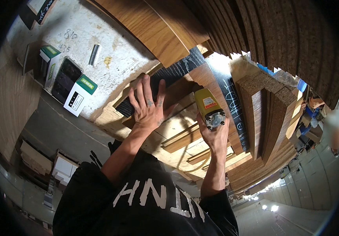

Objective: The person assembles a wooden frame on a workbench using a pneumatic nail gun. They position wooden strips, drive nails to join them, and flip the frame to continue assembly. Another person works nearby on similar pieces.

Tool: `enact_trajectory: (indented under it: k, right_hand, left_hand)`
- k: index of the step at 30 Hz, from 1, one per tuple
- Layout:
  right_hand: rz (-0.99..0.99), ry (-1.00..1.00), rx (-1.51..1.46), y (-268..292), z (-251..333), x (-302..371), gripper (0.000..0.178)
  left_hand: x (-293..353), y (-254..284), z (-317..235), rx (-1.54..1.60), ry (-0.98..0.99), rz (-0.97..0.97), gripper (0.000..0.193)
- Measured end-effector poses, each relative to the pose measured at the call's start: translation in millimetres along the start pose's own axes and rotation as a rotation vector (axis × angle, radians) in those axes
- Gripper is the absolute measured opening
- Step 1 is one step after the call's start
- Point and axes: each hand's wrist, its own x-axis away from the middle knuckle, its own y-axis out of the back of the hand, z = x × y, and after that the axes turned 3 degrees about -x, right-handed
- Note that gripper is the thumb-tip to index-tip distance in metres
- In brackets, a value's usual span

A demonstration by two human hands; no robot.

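Observation:
My right hand is wrapped round a yellow air nail gun, whose nose points away from me at a corner of wood pieces. Lying flat with its fingers spread, my left hand presses on a black wood-grain strip and the brown piece beside it. A longer brown board meets these pieces near the tool's nose; the exact contact is hidden. Along its right side runs another black strip with pale scribbles. An air hose curves below the tool.
On the worn white board at left are two green-and-white boxes, a dark phone and a small metallic strip. Brown panels overhang the far side. Thick board stacks stand at right.

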Motion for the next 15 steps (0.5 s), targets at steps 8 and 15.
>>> enact_trajectory:
  k: [8,15]
  right_hand:
    - [-0.007,0.049,-0.015,7.0,7.3,1.9,0.040]
    - [-0.019,0.032,0.001,5.1,3.5,6.1,0.046]
  left_hand:
    - [-2.8,2.3,0.1,0.005,-0.006,-0.010,0.087]
    - [-1.0,2.6,0.0,0.030,0.007,-0.001,0.088]
